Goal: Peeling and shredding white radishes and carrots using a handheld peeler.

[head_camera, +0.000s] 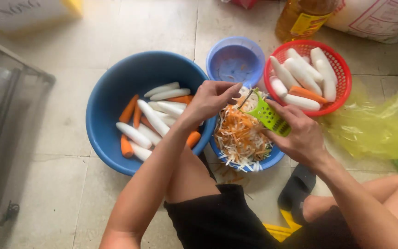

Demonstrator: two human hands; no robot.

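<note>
I am gripping the green plastic julienne peeler (269, 116) in my right hand (300, 136); my left hand (210, 99) is pinching its blade clean. Shreds (239, 136) are heaped at centre frame; many peeled roots (155, 120) are remaining whole.

One head-worn camera looks steeply down, close over the floor (61, 115) (no second view).

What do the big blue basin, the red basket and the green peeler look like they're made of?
Big blue basin: probably moulded plastic, smooth with a soft sheen and a rolled rim. Red basket: likely plastic too, its wall an even slotted mesh in one uniform colour. Green peeler, held in the right hand: bright plastic handle with grip holes; the thin bright head looks like metal.
</note>
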